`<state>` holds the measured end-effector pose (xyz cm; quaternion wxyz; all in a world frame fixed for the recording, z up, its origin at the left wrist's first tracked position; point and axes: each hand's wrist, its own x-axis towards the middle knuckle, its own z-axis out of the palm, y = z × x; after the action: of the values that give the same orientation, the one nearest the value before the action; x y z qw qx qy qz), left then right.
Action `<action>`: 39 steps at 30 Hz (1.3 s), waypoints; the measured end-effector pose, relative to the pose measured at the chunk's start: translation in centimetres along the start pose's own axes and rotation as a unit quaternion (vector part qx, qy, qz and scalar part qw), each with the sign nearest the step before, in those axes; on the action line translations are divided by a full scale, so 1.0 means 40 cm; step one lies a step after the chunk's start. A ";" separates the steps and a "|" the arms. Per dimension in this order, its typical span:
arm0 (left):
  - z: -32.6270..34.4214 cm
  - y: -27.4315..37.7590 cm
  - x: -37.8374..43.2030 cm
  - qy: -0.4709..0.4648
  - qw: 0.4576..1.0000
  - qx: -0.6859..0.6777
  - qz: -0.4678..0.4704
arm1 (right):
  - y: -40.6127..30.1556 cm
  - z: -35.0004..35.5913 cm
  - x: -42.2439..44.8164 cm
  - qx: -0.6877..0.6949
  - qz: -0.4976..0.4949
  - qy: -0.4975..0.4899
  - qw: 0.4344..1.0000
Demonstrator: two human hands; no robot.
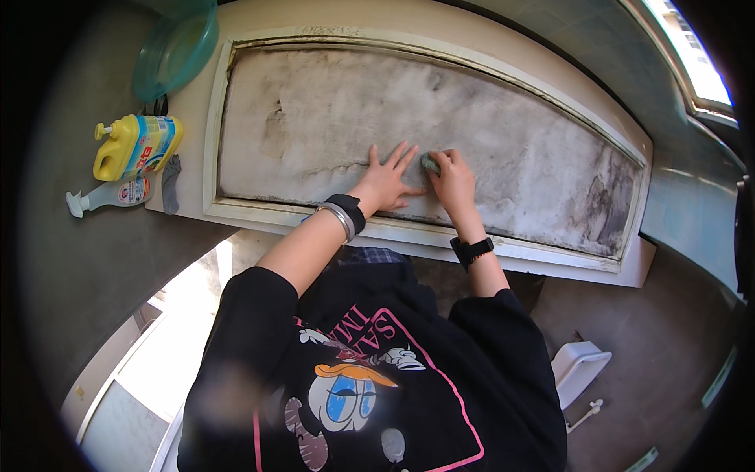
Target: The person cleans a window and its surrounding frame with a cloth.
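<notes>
A framed panel (pixel 330 106) with a grey-white, dark-stained surface lies before me. My left hand (pixel 386 180) rests on its near middle part, fingers spread, with nothing held. Just right of it, my right hand (pixel 455 183) grips a small green scouring pad (pixel 430 163) between thumb and fingers, against the panel. Part of the pad is hidden by the fingers. Dark stains (pixel 604 197) mark the panel's right end, and a patch of damaged surface (pixel 275 127) shows at the left.
Left of the frame (pixel 213 147) are a yellow pump bottle (pixel 141 147), a clear spray bottle (pixel 118 193), a grey cloth (pixel 170 184) and a teal plastic basin (pixel 177 53). A white fixture (pixel 578 369) is at the lower right; a bright window (pixel 690 53) is at the upper right.
</notes>
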<state>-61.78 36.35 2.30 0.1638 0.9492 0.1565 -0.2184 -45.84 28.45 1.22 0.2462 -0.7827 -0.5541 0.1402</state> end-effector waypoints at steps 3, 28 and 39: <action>0.005 0.001 0.005 -0.010 1.000 0.017 -0.007 | -0.007 0.005 -0.039 0.008 -0.041 -0.094 0.995; -0.009 0.004 0.008 -0.053 0.998 0.010 -0.018 | -0.018 0.028 -0.044 -0.027 -0.023 -0.013 0.999; 0.015 -0.002 0.009 0.004 1.000 -0.023 -0.002 | -0.011 0.047 0.028 -0.049 -0.033 0.040 0.997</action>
<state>-61.71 36.25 1.59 0.1840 0.9458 0.1642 -0.2110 -46.73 30.06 -0.04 0.2341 -0.7802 -0.5755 0.0730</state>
